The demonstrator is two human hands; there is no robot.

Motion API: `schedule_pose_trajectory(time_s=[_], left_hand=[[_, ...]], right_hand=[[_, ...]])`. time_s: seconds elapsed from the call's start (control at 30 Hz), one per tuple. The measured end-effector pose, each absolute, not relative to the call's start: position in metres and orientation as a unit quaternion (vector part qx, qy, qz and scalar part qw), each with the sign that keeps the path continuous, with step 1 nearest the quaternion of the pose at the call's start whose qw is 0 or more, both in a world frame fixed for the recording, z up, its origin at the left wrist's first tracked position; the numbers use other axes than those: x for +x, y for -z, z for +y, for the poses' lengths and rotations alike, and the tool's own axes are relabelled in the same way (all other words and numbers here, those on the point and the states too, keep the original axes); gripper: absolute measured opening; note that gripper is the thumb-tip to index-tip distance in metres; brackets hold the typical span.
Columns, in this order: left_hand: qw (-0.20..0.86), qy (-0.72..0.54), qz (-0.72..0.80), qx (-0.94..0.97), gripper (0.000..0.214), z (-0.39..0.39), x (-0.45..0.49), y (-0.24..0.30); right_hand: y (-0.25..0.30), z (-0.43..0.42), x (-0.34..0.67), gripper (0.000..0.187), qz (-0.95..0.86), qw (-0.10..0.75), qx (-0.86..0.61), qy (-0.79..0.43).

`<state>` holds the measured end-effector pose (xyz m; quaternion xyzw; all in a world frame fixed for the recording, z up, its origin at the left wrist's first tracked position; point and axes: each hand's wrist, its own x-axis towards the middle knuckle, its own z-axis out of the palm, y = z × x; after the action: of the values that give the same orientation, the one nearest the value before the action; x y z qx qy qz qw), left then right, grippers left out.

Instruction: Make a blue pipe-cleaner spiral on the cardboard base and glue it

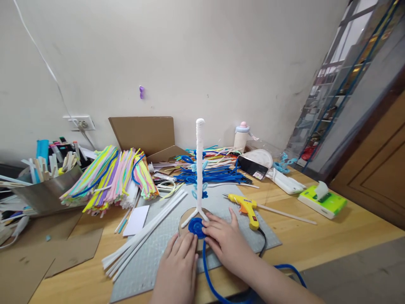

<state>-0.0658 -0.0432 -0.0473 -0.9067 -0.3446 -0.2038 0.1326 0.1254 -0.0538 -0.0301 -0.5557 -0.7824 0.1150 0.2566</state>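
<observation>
A blue pipe cleaner coil point(196, 228), wound into a flat disc, lies on a round cardboard base point(182, 219) in front of me. My right hand point(226, 238) grips its right edge, with thumb and fingers at the rim. At the lower left edge, my left hand point(179, 257) holds the coil with bent fingertips; its thumb is mostly hidden. A loose blue tail point(206, 270) runs from the coil toward me and under my right forearm. Behind it, a white fuzzy-wrapped post point(199, 169) rises from the base on splayed feet, with blue looped shapes point(196, 191) behind it.
A yellow glue gun point(248, 207) lies right of the base on the grey cutting mat point(142, 261). White strips point(148, 232) and pipe cleaner bundles point(107, 181) are at left. Blue pipe cleaners point(218, 174), a phone point(253, 167), a bottle point(241, 137) and tissues point(322, 200) stand behind and right.
</observation>
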Motion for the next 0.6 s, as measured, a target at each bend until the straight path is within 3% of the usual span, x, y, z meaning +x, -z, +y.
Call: schedule_pose_trajectory(time_s=[0.47, 0.6], left_hand=[[0.214, 0.242, -0.352, -0.878, 0.036, -0.056, -0.044, 0.054], [0.176, 0.259, -0.362, -0.878, 0.035, -0.054, -0.052, 0.051]], right_hand=[[0.028, -0.056, 0.123, 0.023, -0.784, 0.253, -0.556, -0.111], [0.027, -0.055, 0.125, 0.031, -0.786, 0.253, -0.551, -0.123]])
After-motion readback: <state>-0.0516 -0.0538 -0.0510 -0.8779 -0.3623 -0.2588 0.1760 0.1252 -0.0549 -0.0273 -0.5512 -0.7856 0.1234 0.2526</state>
